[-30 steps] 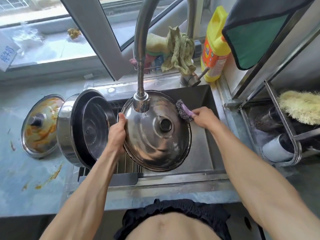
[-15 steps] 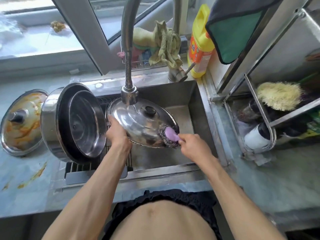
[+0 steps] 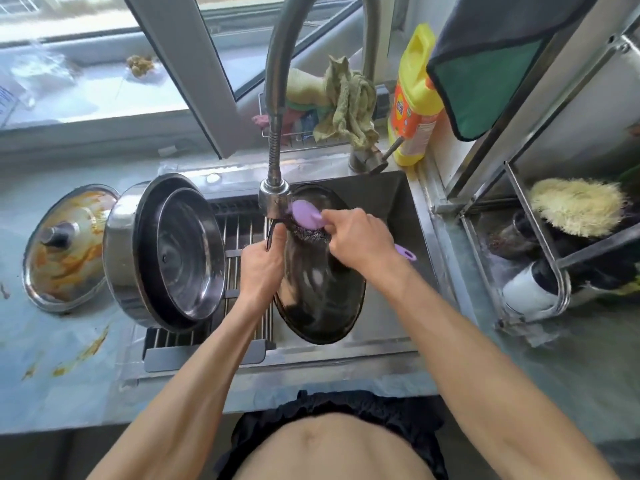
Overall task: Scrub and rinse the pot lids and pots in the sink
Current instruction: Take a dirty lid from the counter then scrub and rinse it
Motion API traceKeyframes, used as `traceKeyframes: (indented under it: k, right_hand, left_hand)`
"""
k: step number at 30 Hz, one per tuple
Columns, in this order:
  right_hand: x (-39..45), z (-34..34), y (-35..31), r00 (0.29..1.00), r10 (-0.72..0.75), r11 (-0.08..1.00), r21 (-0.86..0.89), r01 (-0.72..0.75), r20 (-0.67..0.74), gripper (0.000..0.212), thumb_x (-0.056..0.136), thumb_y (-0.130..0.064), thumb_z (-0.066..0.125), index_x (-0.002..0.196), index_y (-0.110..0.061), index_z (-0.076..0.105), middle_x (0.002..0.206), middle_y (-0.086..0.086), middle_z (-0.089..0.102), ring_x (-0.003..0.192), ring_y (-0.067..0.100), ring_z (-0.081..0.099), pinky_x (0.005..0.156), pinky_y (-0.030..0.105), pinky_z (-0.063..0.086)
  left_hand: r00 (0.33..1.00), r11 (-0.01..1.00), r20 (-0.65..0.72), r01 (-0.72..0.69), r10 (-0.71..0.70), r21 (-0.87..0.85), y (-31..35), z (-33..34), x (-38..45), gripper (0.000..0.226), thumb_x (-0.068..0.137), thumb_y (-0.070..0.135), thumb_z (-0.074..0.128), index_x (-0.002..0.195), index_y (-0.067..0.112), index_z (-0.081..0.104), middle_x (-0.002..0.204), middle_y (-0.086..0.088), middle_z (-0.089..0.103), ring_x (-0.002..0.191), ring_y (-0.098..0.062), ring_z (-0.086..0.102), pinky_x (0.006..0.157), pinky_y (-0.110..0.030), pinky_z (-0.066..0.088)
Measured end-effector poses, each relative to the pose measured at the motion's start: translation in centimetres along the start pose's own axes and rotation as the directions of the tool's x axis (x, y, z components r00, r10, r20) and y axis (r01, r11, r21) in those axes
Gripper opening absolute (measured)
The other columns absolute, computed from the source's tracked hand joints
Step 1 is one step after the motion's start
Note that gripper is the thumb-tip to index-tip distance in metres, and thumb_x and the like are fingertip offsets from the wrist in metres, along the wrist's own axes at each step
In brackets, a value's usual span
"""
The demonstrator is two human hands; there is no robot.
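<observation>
The sink (image 3: 412, 216) is bounded on its left half by a slatted drain rack (image 3: 242, 271), so open basin is left only on the right, and that room is largely taken up by a pot lid (image 3: 322, 306) held on edge under the faucet head (image 3: 274, 199). The lid's left rim is gripped by the left hand (image 3: 261, 268), fingers curled round it. A purple-handled steel-wool scrubber (image 3: 306, 220) is clasped in the right hand (image 3: 360, 240) and pressed against the lid's upper part, just beside the faucet head. A large steel pot (image 3: 124, 251) is tipped on its side on the rack at the sink's left edge, with a smaller pan (image 3: 190, 258) nested inside it. A sauce-stained lid (image 3: 65, 251) is lying on the counter (image 3: 52, 375) just left of the pot.
</observation>
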State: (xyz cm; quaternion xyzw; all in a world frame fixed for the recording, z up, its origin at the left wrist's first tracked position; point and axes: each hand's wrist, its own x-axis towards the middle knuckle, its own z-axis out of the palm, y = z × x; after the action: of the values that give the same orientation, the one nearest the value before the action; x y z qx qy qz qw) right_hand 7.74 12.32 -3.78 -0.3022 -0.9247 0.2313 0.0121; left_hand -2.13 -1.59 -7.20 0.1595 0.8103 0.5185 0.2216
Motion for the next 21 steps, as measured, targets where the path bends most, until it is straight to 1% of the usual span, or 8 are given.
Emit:
traceKeyframes:
  k: [2, 5, 8, 12, 14, 16, 19, 21]
  right_hand:
    - [2.2, -0.4, 0.9, 0.997, 0.076, 0.997, 0.029, -0.077, 0.029, 0.02, 0.089, -0.015, 0.05, 0.098, -0.027, 0.063, 0.09, 0.01, 0.063, 0.095, 0.039, 0.063, 0.068, 0.035, 0.037]
    - [4.3, 0.1, 3.8, 0.982, 0.175, 0.983, 0.045, -0.178, 0.07, 0.021, 0.088, -0.014, 0.049, 0.1, -0.025, 0.064, 0.094, 0.01, 0.063, 0.095, 0.037, 0.063, 0.072, 0.036, 0.042]
    - [4.1, 1.7, 6.7, 0.949, 0.284, 0.95, 0.097, -0.298, 0.136, 0.014, 0.086, -0.011, 0.048, 0.083, -0.022, 0.058, 0.085, 0.006, 0.06, 0.088, 0.035, 0.062, 0.069, 0.035, 0.044]
    - [0.7, 5.4, 9.0, 0.897, 0.398, 0.87, 0.231, -0.436, 0.195, 0.02, 0.087, -0.011, 0.046, 0.077, -0.01, 0.062, 0.074, 0.011, 0.064, 0.079, 0.038, 0.062, 0.065, 0.041, 0.048]
    - [-1.7, 7.4, 9.0, 0.9, 0.381, 0.857, 0.283, -0.43, 0.213, 0.021, 0.091, -0.015, 0.048, 0.082, -0.013, 0.068, 0.08, 0.013, 0.067, 0.083, 0.038, 0.063, 0.068, 0.039, 0.049]
    - [-3.9, 8.7, 8.3, 0.927, 0.324, 0.886, 0.283, -0.368, 0.19, 0.02, 0.094, -0.022, 0.051, 0.098, -0.016, 0.069, 0.089, 0.013, 0.07, 0.088, 0.036, 0.065, 0.072, 0.039, 0.052]
    - [-6.2, 9.3, 7.2, 0.972, 0.217, 0.952, 0.198, -0.232, 0.093, 0.019, 0.097, -0.02, 0.051, 0.105, -0.016, 0.067, 0.094, 0.015, 0.071, 0.089, 0.038, 0.064, 0.066, 0.038, 0.048]
    - [-6.9, 9.3, 6.8, 0.984, 0.168, 0.972, 0.158, -0.176, 0.065, 0.019, 0.098, -0.02, 0.049, 0.108, -0.014, 0.064, 0.097, 0.017, 0.07, 0.093, 0.042, 0.062, 0.068, 0.042, 0.047]
  left_hand:
    - [1.0, 1.0, 0.005, -0.002, 0.002, 0.006, -0.8, -0.4, 0.7, 0.057, 0.097, 0.051, 0.052, 0.056, 0.016, 0.035, 0.052, 0.0, 0.034, 0.039, -0.003, 0.028, 0.043, -0.023, 0.019]
    - [0.998, 0.999, -0.032, 0.045, -0.045, -0.016, -1.7, -1.2, 1.5, 0.056, 0.102, 0.043, 0.054, 0.055, 0.015, 0.039, 0.052, 0.002, 0.038, 0.042, -0.002, 0.03, 0.046, -0.026, 0.024]
    - [0.99, 0.992, -0.078, 0.116, -0.12, -0.052, -2.0, -1.8, 2.0, 0.055, 0.101, 0.049, 0.053, 0.066, 0.007, 0.054, 0.058, -0.003, 0.045, 0.052, -0.01, 0.038, 0.049, -0.028, 0.031]
    - [0.957, 0.957, -0.134, 0.233, -0.257, -0.171, -2.2, -2.4, 2.8, 0.056, 0.096, 0.06, 0.054, 0.085, 0.005, 0.064, 0.07, -0.01, 0.052, 0.065, -0.018, 0.046, 0.061, -0.032, 0.037]
    - [0.938, 0.941, -0.169, 0.264, -0.302, -0.211, -2.4, -2.4, 3.2, 0.059, 0.095, 0.061, 0.057, 0.082, 0.004, 0.065, 0.074, -0.011, 0.059, 0.07, -0.02, 0.053, 0.065, -0.036, 0.044]
    - [0.921, 0.924, -0.178, 0.302, -0.346, -0.233, -2.6, -2.2, 3.2, 0.056, 0.095, 0.061, 0.059, 0.077, 0.008, 0.066, 0.077, -0.009, 0.064, 0.072, -0.021, 0.058, 0.07, -0.037, 0.05]
    - [0.912, 0.912, -0.181, 0.318, -0.369, -0.259, -2.4, -1.9, 2.9, 0.055, 0.095, 0.06, 0.06, 0.073, 0.01, 0.065, 0.078, -0.01, 0.066, 0.072, -0.022, 0.059, 0.071, -0.039, 0.051]
    - [0.921, 0.925, -0.189, 0.292, -0.34, -0.243, -1.7, -1.6, 2.7, 0.056, 0.097, 0.058, 0.058, 0.077, 0.007, 0.065, 0.078, -0.011, 0.065, 0.071, -0.022, 0.059, 0.068, -0.036, 0.05]
